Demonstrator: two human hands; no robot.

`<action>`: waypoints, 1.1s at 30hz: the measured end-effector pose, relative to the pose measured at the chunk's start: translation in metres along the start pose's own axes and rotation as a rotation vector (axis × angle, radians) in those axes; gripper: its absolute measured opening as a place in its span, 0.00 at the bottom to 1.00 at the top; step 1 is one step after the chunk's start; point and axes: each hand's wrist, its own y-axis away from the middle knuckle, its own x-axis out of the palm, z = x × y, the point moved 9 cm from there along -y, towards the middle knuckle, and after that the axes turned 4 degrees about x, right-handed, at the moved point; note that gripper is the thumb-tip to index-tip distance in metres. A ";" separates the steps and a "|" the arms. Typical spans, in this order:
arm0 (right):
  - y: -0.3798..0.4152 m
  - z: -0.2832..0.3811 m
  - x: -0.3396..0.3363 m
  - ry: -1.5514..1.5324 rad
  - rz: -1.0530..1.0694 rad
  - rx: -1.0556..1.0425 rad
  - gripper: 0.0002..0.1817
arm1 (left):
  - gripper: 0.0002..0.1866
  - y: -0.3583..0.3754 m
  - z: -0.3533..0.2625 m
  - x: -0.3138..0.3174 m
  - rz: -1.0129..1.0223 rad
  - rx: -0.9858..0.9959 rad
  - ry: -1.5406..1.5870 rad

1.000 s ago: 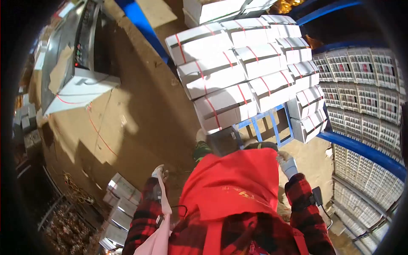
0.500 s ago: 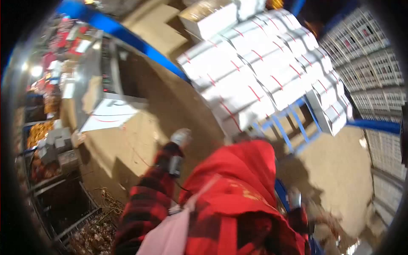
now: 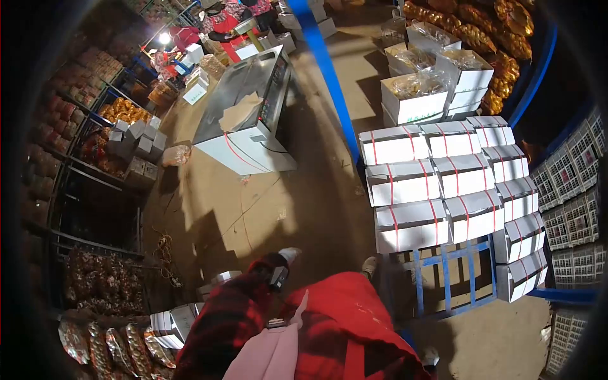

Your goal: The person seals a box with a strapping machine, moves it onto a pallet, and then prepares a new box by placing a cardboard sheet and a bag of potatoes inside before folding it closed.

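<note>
My left hand [image 3: 291, 254], pale as if gloved, hangs low ahead of my red-and-black checked sleeve [image 3: 231, 304]. Nothing can be made out in it, and its fingers are too small to read. Low at the right of my red apron [image 3: 358, 304], only a pale bit of my right hand [image 3: 430, 356] shows; its fingers are hidden. Both hands are apart from the stacked white boxes [image 3: 411, 225], which are bound with red straps. These boxes rest by a blue metal frame [image 3: 448, 278] in front of me to the right.
A strapping machine [image 3: 244, 152] with a metal top stands ahead left, cardboard on it. A blue post [image 3: 329, 76] rises beside it. Open boxes with plastic liners [image 3: 415, 92] are at the back right. White crates [image 3: 573, 164] line the right; a cord [image 3: 166, 253] lies left. Several people work far off.
My view has swung and levelled, so the boxes now appear lower and the machine further right. Both hands stay low beside my body. No box has visibly been moved.
</note>
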 end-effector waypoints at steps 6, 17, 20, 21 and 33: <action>-0.040 0.083 0.063 0.055 -0.031 0.218 0.13 | 0.12 0.013 0.037 0.002 -0.046 0.468 -0.463; -0.066 0.382 0.545 0.478 0.401 -0.102 0.16 | 0.10 -0.056 0.165 -0.170 -0.448 -0.159 0.689; -0.035 0.430 0.670 0.635 0.538 -0.146 0.14 | 0.10 -0.050 0.190 -0.277 -0.788 -0.344 0.370; -0.034 0.435 0.698 0.627 0.600 -0.148 0.14 | 0.12 -0.049 0.171 -0.310 -0.776 -0.369 0.425; -0.102 0.629 1.036 0.893 0.804 -0.440 0.16 | 0.14 -0.215 -0.067 -0.583 -1.045 0.109 0.100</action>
